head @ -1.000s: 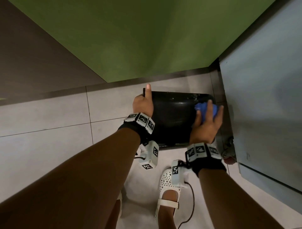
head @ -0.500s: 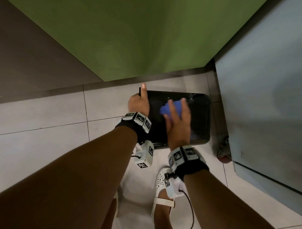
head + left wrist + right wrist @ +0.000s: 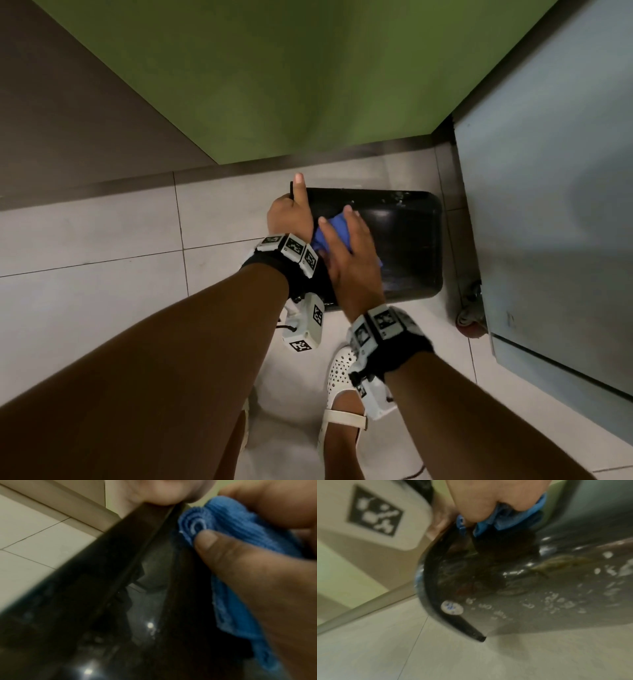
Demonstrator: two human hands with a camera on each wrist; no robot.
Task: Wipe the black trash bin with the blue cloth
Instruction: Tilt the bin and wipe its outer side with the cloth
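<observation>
The black trash bin (image 3: 404, 246) stands on the tiled floor with its glossy lid facing up. My left hand (image 3: 289, 216) grips the lid's left edge, thumb stretched along the rim. My right hand (image 3: 349, 253) lies on the left part of the lid, right beside the left wrist, and holds the bunched blue cloth (image 3: 334, 226) against the surface. In the left wrist view the blue cloth (image 3: 231, 527) sits between the right thumb and fingers at the bin's (image 3: 120, 601) rim. In the right wrist view the cloth (image 3: 505, 519) shows under curled fingers; pale specks dot the bin (image 3: 539, 595).
A green wall (image 3: 274, 85) rises just behind the bin. A grey cabinet (image 3: 548, 205) on a caster wheel (image 3: 471, 318) stands close to the bin's right side. My white shoe (image 3: 339, 373) is on the floor before the bin. Pale tiles (image 3: 102, 291) spread to the left.
My right hand has slid the blue cloth across the lid from its right end to the left, up against the left wrist. The left hand has kept its hold on the edge.
</observation>
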